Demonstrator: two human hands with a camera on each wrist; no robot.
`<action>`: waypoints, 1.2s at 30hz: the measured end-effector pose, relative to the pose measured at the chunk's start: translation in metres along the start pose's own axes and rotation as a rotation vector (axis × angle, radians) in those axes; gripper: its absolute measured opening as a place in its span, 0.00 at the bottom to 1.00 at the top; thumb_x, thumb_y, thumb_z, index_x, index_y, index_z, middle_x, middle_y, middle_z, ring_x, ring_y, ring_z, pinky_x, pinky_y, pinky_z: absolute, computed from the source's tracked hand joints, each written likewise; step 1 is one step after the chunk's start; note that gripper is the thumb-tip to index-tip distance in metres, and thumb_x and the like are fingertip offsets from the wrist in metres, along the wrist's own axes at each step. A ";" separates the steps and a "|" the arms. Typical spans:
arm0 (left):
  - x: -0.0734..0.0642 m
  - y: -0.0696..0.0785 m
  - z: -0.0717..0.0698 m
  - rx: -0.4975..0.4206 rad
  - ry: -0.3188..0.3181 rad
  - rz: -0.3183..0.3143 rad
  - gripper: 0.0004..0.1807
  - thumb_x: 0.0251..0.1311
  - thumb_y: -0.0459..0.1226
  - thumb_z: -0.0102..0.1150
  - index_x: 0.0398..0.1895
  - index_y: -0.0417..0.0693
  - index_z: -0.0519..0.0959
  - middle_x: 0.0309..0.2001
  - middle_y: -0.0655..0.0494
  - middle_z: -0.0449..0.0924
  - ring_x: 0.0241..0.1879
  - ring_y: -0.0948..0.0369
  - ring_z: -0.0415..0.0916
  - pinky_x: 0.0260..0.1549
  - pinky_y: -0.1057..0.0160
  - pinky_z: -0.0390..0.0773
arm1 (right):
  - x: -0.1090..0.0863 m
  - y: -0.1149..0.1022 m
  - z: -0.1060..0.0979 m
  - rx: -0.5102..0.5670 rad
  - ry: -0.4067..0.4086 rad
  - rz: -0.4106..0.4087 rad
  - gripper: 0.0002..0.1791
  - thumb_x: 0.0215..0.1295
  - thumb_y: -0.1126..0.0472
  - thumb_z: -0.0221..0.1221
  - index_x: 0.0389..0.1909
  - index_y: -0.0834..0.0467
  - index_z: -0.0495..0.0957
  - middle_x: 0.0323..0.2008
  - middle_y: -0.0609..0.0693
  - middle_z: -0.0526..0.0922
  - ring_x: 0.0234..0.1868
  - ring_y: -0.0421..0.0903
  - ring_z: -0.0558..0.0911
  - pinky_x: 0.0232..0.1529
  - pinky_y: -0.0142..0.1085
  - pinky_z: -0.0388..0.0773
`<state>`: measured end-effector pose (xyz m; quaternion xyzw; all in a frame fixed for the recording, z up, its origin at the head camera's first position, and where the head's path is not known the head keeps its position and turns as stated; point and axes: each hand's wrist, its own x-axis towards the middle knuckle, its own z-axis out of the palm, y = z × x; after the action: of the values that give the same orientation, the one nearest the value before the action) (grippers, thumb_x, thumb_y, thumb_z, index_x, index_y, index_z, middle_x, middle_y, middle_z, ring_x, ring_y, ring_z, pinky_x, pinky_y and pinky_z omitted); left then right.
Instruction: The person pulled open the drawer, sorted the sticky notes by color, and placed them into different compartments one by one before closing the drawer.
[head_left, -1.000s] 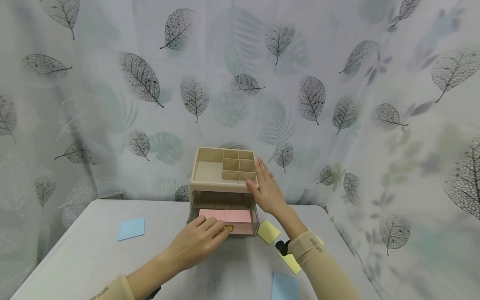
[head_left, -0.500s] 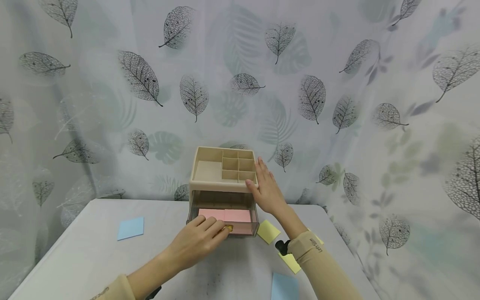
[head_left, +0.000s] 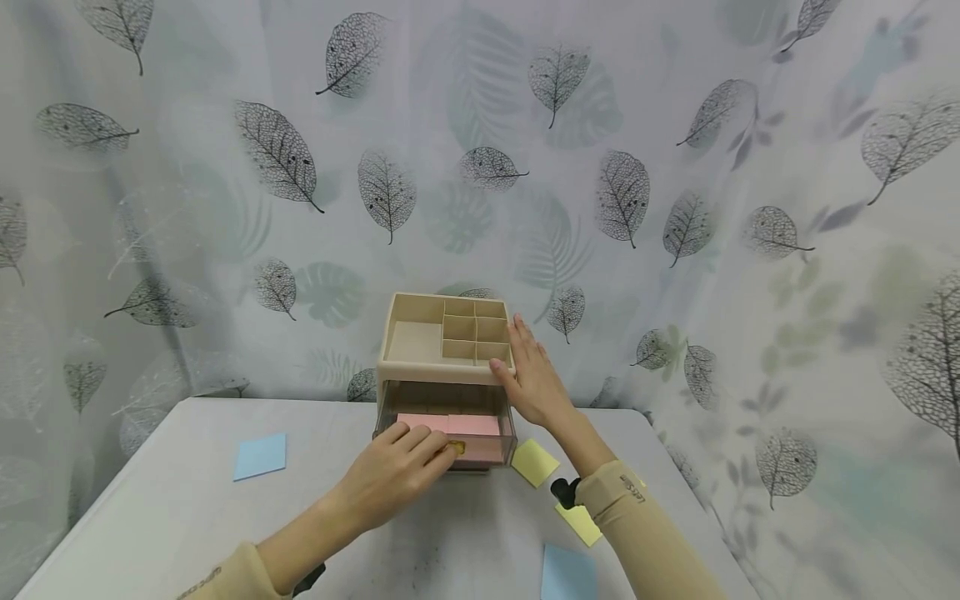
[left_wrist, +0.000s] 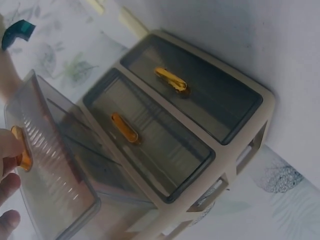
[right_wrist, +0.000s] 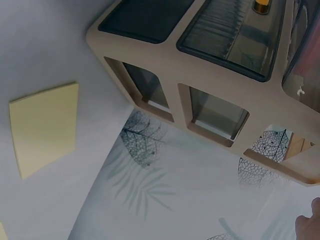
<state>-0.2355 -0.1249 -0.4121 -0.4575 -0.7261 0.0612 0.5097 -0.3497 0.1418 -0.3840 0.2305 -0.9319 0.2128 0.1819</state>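
Note:
A beige desk organizer (head_left: 420, 372) with open top compartments stands at the back of the table. Its clear top drawer (head_left: 480, 451) is pulled out and holds pink sticky notes (head_left: 450, 425). My left hand (head_left: 438, 454) pinches the drawer's amber handle (head_left: 455, 447); the left wrist view shows my fingers (left_wrist: 7, 150) on that handle (left_wrist: 22, 150), with two lower drawers (left_wrist: 150, 145) closed. My right hand (head_left: 517, 367) rests with straight fingers against the organizer's right top edge. In the right wrist view the organizer's side (right_wrist: 165, 65) shows, with one fingertip (right_wrist: 307, 225) at the corner.
Loose sticky notes lie on the grey table (head_left: 150, 517): a blue note (head_left: 260, 456) at the left, a yellow note (head_left: 535, 462) beside the drawer, another yellow note (head_left: 581, 523) and a blue note (head_left: 568, 575) near my right forearm. A leaf-patterned curtain hangs close behind.
My left hand and the drawer front have shifted slightly toward the organizer. The right hand has stayed in place.

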 end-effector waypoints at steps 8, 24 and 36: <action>0.001 -0.004 0.005 -0.006 -0.006 -0.023 0.27 0.85 0.35 0.30 0.43 0.48 0.86 0.36 0.57 0.79 0.32 0.59 0.74 0.30 0.65 0.72 | 0.001 -0.001 -0.001 0.001 -0.015 0.003 0.44 0.83 0.36 0.37 0.85 0.58 0.38 0.85 0.50 0.35 0.84 0.51 0.41 0.81 0.57 0.44; 0.002 -0.011 0.019 -0.057 -0.038 -0.089 0.24 0.84 0.37 0.34 0.43 0.49 0.85 0.38 0.56 0.79 0.34 0.58 0.76 0.31 0.63 0.75 | 0.001 0.000 -0.001 0.010 -0.011 0.003 0.44 0.82 0.36 0.39 0.85 0.59 0.39 0.85 0.53 0.38 0.84 0.50 0.41 0.81 0.57 0.44; 0.005 -0.017 0.031 -0.060 -0.026 -0.125 0.14 0.75 0.36 0.47 0.40 0.49 0.84 0.38 0.56 0.78 0.34 0.57 0.74 0.31 0.62 0.73 | 0.001 -0.001 -0.001 0.005 -0.019 0.010 0.44 0.83 0.36 0.37 0.85 0.57 0.38 0.85 0.51 0.36 0.84 0.50 0.40 0.81 0.57 0.45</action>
<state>-0.2705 -0.1192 -0.4133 -0.4254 -0.7612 0.0133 0.4892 -0.3497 0.1414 -0.3826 0.2282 -0.9343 0.2136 0.1712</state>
